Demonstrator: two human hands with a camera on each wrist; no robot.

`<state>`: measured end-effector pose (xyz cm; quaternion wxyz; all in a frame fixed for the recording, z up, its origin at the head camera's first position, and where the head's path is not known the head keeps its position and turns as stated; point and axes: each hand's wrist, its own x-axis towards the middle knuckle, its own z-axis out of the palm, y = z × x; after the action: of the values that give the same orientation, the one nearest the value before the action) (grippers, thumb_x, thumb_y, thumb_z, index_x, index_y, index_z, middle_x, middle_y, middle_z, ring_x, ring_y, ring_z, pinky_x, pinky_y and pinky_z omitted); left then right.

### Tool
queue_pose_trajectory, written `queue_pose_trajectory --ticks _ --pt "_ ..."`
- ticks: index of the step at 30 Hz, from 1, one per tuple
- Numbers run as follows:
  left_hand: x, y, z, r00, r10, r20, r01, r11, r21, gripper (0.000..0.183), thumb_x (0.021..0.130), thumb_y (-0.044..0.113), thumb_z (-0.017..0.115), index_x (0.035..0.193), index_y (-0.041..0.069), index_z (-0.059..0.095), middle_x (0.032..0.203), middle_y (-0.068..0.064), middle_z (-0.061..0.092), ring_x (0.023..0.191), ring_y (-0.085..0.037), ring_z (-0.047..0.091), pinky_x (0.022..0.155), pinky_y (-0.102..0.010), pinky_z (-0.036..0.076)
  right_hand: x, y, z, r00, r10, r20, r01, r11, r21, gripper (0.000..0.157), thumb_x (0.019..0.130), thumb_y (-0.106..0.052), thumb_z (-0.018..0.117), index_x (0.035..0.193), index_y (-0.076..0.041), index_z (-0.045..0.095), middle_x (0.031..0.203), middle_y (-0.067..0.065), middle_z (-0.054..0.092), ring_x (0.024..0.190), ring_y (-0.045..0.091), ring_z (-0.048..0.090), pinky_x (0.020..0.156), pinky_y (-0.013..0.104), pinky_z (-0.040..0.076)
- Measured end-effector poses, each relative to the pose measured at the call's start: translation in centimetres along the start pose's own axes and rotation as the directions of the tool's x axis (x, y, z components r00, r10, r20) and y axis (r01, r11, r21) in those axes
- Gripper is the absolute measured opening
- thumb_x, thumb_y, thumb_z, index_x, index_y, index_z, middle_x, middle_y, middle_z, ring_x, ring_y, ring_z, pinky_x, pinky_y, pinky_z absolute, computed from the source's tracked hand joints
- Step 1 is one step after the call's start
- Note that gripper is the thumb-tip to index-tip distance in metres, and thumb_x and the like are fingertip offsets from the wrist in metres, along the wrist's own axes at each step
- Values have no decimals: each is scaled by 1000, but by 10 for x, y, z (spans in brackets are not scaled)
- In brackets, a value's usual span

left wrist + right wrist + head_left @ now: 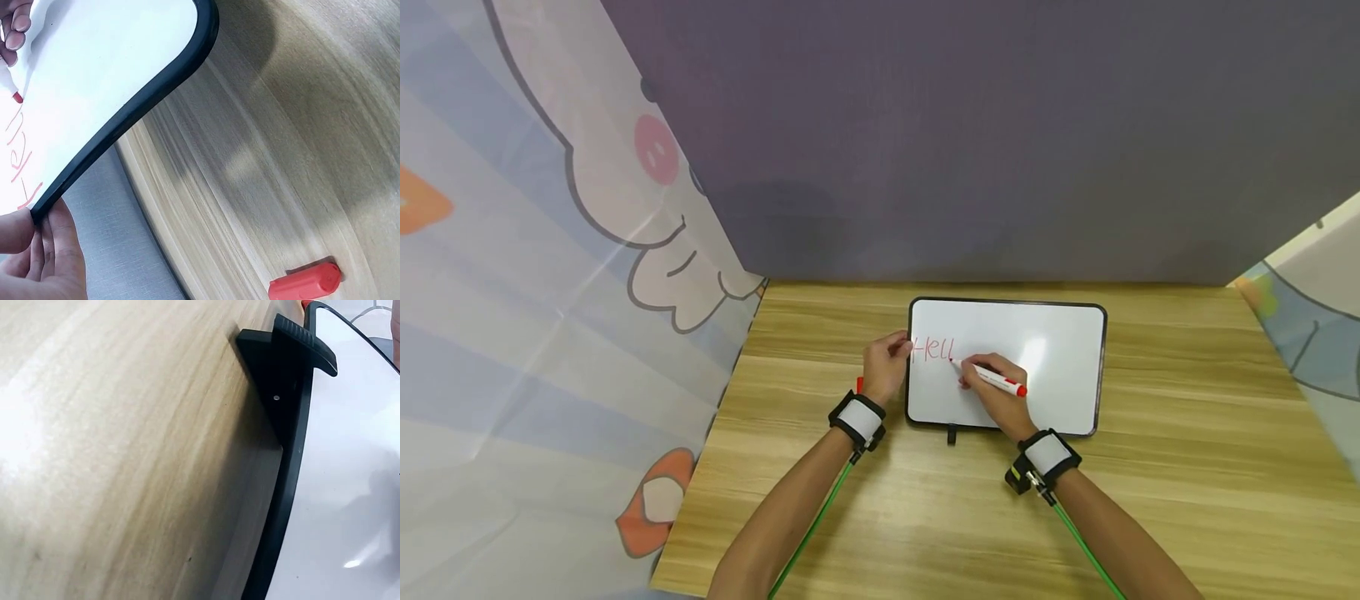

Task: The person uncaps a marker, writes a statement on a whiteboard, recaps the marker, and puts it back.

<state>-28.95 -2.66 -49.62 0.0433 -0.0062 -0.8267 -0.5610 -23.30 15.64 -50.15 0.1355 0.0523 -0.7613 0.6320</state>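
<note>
A small whiteboard (pixel 1060 367) with a black frame stands on the wooden table, and red letters "Hell" (pixel 932 349) are written at its left. My left hand (pixel 886 364) pinches the board's left edge, thumb on the front and fingers behind in the left wrist view. With my right hand (pixel 1000 392) I hold a white marker (pixel 992 377) with a red end, its red tip touching the board just after the last letter. In the right wrist view the right hand is almost wholly out of frame; the board's lower edge and a black stand clip (pixel 287 369) show there.
A red marker cap (pixel 306 281) lies on the wooden table (pixel 820 517) left of the board, partly hidden by the left hand in the head view. A grey panel (pixel 970 150) rises behind the table. Patterned cloth (pixel 550 333) hangs at the left. Green cables run from both wristbands.
</note>
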Motion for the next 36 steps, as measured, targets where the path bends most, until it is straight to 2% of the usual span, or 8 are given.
queue_pose_trajectory --ticks 3,10,23,36 --pt "1 0 0 1000 -1 -4 1 1000 -3 21 88 3 61 107 -1 69 96 -16 71 84 -24 66 72 -28 54 0 -1 -1 1000 3 -14 -3 1000 21 12 85 -5 64 91 5 66 76 23 65 65 30 66 60 25 56" --pt "-1 1 0 1000 -1 -1 1 1000 -5 21 88 3 61 107 -2 68 96 -16 71 85 -24 67 73 -28 55 3 -4 -5 998 6 -63 -5 1000 7 13 86 -5 64 93 5 66 78 23 66 65 22 67 61 22 55" --pt "-2 4 0 1000 23 -2 -23 1000 4 22 87 2 62 107 -3 68 95 -17 70 85 -26 67 74 -31 55 5 -5 -7 999 -1 -47 1 1000 7 11 85 -3 63 91 6 66 76 25 65 64 25 66 60 24 56" --pt "-1 3 1 1000 5 -17 -5 1000 6 21 87 3 61 107 -2 69 95 -17 70 85 -25 67 73 -30 55 9 -5 -8 1000 21 -1 -21 1000 -18 11 86 -6 64 91 4 66 76 22 66 65 28 67 60 24 56"
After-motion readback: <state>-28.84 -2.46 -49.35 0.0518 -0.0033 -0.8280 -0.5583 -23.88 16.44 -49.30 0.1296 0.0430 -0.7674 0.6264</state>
